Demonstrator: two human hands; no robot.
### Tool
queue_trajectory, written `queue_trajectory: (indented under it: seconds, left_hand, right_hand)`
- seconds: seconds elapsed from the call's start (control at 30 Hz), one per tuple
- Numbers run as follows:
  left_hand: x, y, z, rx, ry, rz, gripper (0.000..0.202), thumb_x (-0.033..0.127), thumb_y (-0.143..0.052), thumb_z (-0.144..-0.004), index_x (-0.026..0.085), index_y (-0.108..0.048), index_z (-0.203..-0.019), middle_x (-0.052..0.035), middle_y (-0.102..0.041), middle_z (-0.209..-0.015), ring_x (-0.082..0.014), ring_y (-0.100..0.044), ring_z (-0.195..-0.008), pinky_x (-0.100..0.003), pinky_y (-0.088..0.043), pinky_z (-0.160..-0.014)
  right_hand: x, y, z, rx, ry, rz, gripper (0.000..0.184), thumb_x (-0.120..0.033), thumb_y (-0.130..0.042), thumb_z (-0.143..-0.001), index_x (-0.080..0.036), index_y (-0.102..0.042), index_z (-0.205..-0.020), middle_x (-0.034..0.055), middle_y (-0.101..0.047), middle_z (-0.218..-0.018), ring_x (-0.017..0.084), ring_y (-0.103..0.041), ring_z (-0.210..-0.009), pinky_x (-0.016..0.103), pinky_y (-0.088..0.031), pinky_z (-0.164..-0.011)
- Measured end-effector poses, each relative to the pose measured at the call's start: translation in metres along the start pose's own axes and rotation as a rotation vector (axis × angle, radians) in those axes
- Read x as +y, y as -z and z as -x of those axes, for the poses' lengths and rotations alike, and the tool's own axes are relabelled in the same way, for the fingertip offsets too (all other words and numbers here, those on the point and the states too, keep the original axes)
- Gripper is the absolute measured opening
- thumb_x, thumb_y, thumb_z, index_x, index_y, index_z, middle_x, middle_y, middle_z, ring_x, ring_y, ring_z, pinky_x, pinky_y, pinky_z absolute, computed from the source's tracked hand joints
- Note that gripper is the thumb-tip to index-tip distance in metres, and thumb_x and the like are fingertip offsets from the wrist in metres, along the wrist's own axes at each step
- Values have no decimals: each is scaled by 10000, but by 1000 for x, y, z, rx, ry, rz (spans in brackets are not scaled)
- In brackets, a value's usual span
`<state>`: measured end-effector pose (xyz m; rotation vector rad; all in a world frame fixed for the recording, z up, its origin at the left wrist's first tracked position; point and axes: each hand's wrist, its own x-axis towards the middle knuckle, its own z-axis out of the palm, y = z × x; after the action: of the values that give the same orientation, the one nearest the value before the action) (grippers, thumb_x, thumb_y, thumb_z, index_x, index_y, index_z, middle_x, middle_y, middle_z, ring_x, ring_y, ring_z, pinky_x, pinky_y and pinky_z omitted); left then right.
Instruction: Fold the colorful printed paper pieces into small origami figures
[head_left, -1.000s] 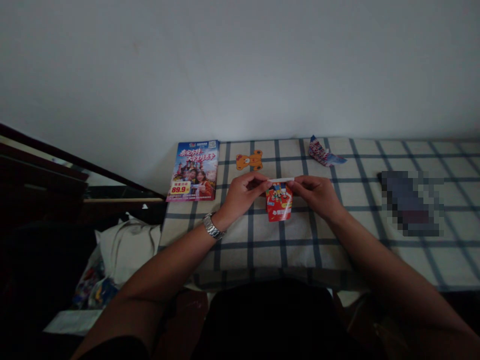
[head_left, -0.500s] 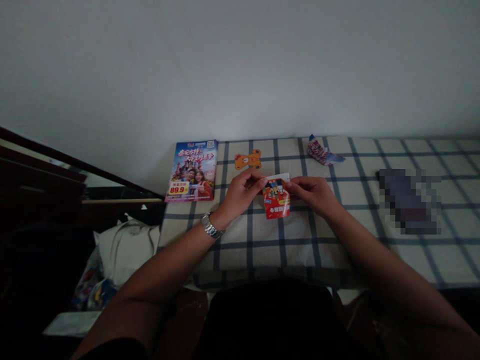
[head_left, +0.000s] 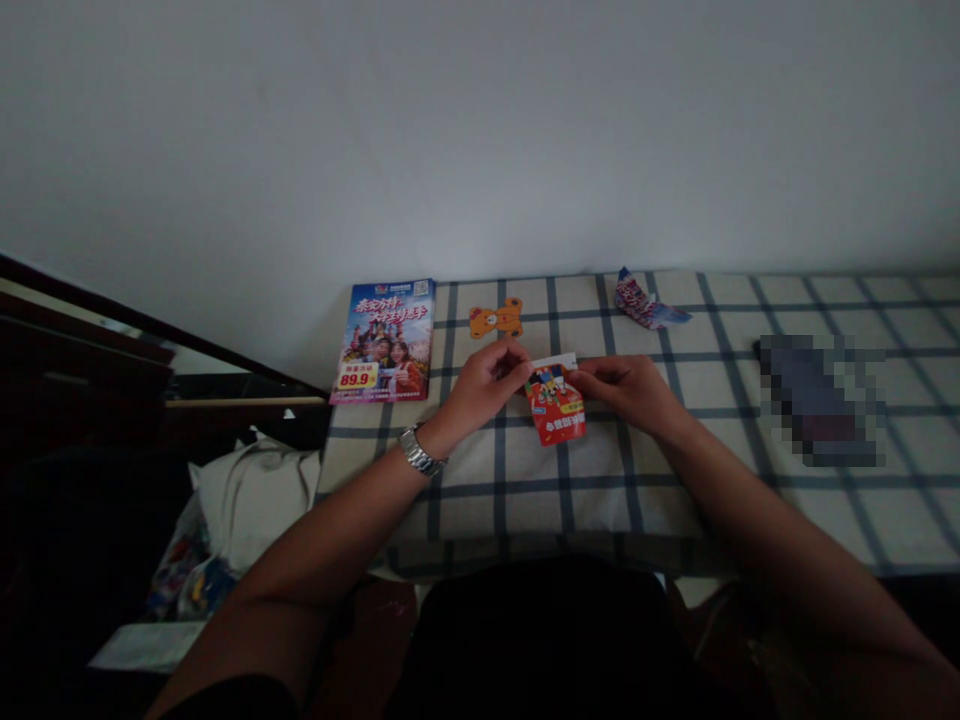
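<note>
Between my two hands is a small red printed paper [head_left: 559, 405] with cartoon figures, its white top edge folded over. My left hand [head_left: 493, 378] pinches its upper left corner between thumb and fingers. At the upper right side, my right hand [head_left: 626, 385] grips the same paper with thumb and fingertips. It is held above the checked cloth [head_left: 465, 460]. Beyond my left hand lies a flat orange teddy bear cutout [head_left: 496, 319]. A folded paper shape [head_left: 646, 303] in blue and pink rests past my right hand.
A stack of printed flyers [head_left: 386, 340] lies at the cloth's left end. On the right is a dark, pixelated flat object [head_left: 817, 400]. The wall [head_left: 480, 140] rises behind the table. A white bag [head_left: 255, 495] sits low on the left.
The red paper has tilted, its lower end swinging slightly right and toward me. More of its white folded top edge now shows. Both hands keep hold and have hardly moved.
</note>
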<state>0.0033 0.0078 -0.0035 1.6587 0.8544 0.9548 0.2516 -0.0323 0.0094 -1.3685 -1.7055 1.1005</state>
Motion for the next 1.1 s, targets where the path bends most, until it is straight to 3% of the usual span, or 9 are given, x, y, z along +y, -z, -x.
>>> queue_trajectory:
  seconds: [0.27, 0.6, 0.93, 1.1]
  left_hand:
    - [3, -2, 3, -165, -31, -102, 253, 449, -670, -1008, 197, -695, -1008, -26, -720, -897, -147, -671, -804, -250, -517, -718]
    - [5, -2, 2, -32, -42, -85, 300, 470, -657, -1019, 183, -655, -931, -14, -669, -848, -134, -624, -771, -247, -505, -730]
    - [4, -2, 2, -54, 27, -58, 295, 461, -663, -1001, 177, -648, -925, -17, -666, -837, -132, -604, -747, -239, -485, -695]
    - [1, 0, 1, -137, -1, -77, 256, 425, -649, -996, 178, -648, -929, -3, -647, -810, -130, -594, -733, -238, -466, -673]
  right_hand:
    - [3, -2, 0, -173, -9, -39, 432, -598, -697, -936, -190, -833, -889, 41, -796, -764, 170, -674, -632, 266, -485, -555]
    - [-2, -2, 0, -166, -29, -88, 460, -601, -667, -953, -178, -846, -977, 72, -826, -885, 211, -722, -740, 296, -530, -646]
    - [3, 0, -1, -188, -34, -39, 432, -566, -667, -961, -168, -834, -957, 65, -807, -831, 177, -673, -679, 267, -465, -583]
    - [3, -1, 0, -240, -28, 5, 448, -578, -649, -965, -165, -814, -909, 38, -750, -728, 143, -591, -598, 261, -393, -535]
